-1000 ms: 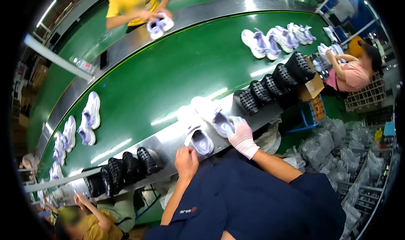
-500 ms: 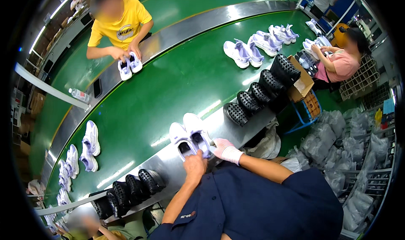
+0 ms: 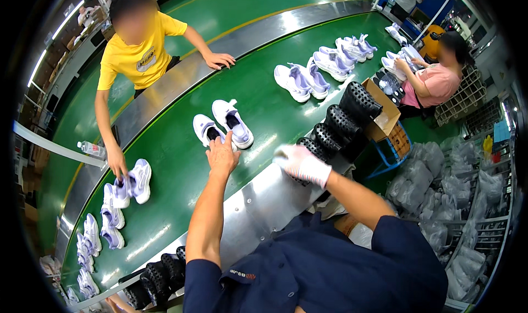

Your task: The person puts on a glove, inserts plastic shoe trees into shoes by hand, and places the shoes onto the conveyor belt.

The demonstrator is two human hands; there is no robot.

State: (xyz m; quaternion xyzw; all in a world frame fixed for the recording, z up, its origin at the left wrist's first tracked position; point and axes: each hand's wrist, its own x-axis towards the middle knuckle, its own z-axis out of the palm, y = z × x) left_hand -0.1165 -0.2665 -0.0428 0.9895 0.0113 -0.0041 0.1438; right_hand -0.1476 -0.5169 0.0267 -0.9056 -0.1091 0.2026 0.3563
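A pair of white and lavender sneakers stands on the green conveyor belt (image 3: 181, 153) before me, a left sneaker (image 3: 203, 125) and a right sneaker (image 3: 234, 123), toes away from me. My bare left hand (image 3: 222, 158) is at the heel of the left sneaker, fingers apart and touching or just off it. Over the metal edge, my right hand (image 3: 305, 164) wears a white and pink knit glove. It is nearest a row of black shoe-shaped forms with holes (image 3: 329, 134); motion smears its fingers, so any hold is unclear.
More sneakers (image 3: 292, 82) line the belt at far right and left. Across it, a person in yellow (image 3: 137, 54) touches a sneaker (image 3: 140, 181). A person in pink (image 3: 434, 79) handles sneakers by a cardboard box (image 3: 388, 115). More black forms (image 3: 157, 277) stand lower left.
The sneaker pair has moved from the metal edge onto the belt, with my left hand following forward. My right hand has left the pair toward the black forms. The person in yellow has released their pair.
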